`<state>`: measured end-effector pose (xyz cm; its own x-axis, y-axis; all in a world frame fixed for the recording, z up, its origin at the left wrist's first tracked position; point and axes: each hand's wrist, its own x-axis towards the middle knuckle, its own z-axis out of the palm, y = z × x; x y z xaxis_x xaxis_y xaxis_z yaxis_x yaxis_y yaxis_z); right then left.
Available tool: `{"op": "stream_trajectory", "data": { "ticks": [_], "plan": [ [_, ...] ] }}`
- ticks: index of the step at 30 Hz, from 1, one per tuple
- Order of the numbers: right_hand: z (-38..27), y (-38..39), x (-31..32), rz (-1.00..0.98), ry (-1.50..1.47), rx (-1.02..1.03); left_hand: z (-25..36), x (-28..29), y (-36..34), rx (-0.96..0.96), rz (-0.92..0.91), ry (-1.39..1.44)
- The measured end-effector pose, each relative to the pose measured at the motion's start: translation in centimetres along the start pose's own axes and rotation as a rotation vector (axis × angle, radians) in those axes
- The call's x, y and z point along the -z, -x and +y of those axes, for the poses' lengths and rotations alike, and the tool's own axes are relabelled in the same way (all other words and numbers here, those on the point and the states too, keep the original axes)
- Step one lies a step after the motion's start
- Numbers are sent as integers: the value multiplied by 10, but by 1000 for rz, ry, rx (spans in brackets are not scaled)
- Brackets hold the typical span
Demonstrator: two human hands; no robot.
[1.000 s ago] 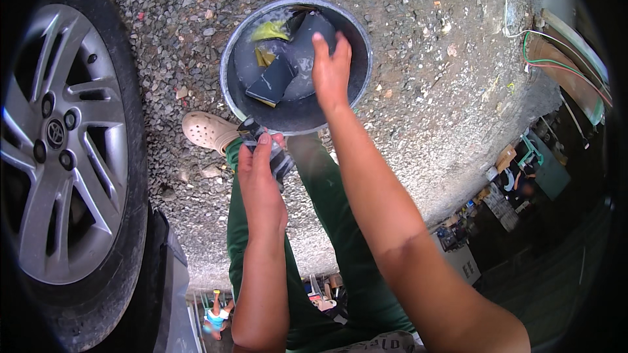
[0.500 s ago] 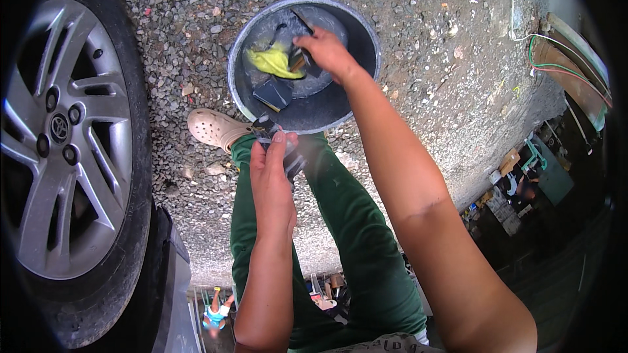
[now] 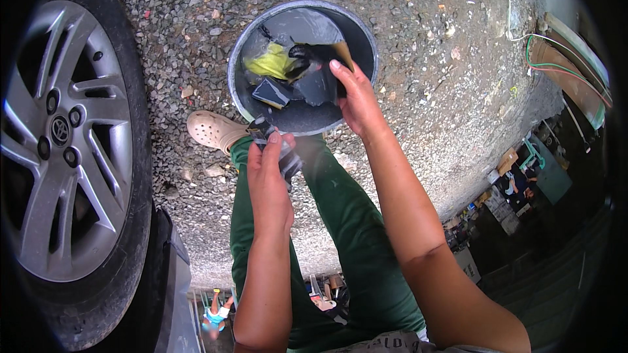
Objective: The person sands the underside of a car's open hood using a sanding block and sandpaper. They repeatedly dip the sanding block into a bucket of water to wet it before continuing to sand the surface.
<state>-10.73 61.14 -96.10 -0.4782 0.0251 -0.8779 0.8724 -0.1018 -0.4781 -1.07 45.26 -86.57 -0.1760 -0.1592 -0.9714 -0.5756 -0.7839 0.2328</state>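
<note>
Head view: right hand (image 3: 360, 98) pinches thin dark sheet with tan backing (image 3: 344, 54) inside round dark-grey tub (image 3: 364, 46), right side. Left hand (image 3: 267, 167) grips small dark, partly translucent object (image 3: 290, 165) by tub's near rim. Crumpled yellow cloth (image 3: 269, 63) sits left inside tub.

Alloy car wheel (image 3: 65, 137), silver-grey, multi-spoke, in black tyre (image 3: 139, 124); left. Gravel ground (image 3: 176, 33), grey, loose stones; far left and centre. Curved brown panel (image 3: 566, 78), green and red cables (image 3: 528, 52) across it; far right. White cord (image 3: 509, 6), thin; far right. Brown cardboard box (image 3: 508, 161) beside turquoise plastic frame (image 3: 539, 155); right. Person (image 3: 214, 317) in light-blue top; near left.
</note>
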Motion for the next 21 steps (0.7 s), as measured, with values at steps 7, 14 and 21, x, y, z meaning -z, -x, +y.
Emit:
{"op": "stream_trajectory", "data": {
  "ticks": [7, 14, 21],
  "plan": [
    [-4, 1, -40, 115, 1032, 920, 6, -5, 4, 5, 24, 43],
    [54, -82, -112, -151, 1554, 779, 6, -3, 3, -19, -6, 45],
    [27, -65, -134, -168, 1860, 576, 6, 5, 2, -27, 37, 61]
  ]
}}
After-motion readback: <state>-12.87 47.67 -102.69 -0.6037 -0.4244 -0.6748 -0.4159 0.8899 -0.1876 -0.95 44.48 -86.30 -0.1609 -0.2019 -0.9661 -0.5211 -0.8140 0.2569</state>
